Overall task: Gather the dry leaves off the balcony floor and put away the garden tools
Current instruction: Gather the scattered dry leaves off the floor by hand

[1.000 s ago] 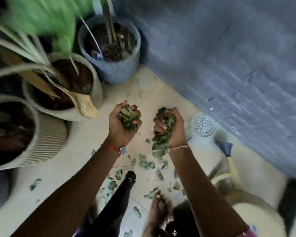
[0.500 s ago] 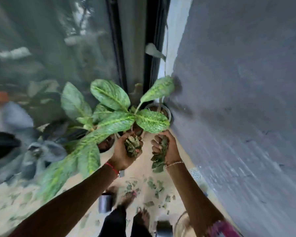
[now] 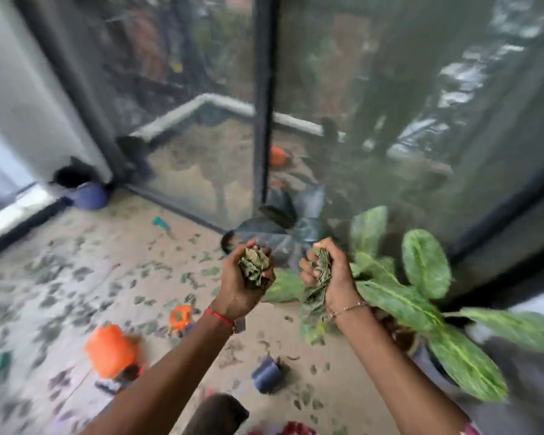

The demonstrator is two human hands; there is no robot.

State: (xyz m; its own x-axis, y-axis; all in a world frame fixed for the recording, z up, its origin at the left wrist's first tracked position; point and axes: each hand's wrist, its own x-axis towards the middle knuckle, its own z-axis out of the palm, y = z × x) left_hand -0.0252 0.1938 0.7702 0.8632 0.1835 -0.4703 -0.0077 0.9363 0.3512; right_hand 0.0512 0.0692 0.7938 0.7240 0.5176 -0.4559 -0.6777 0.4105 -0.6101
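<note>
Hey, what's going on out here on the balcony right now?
A person is clearing dry leaves by hand. The left hand grips one crumpled bunch of leaves, and the right hand grips a second bunch, both held up above the balcony floor. Many more loose leaves lie scattered across it, along with a blurred orange object and a small dark pot. A leafy potted plant stands to the right.
</note>
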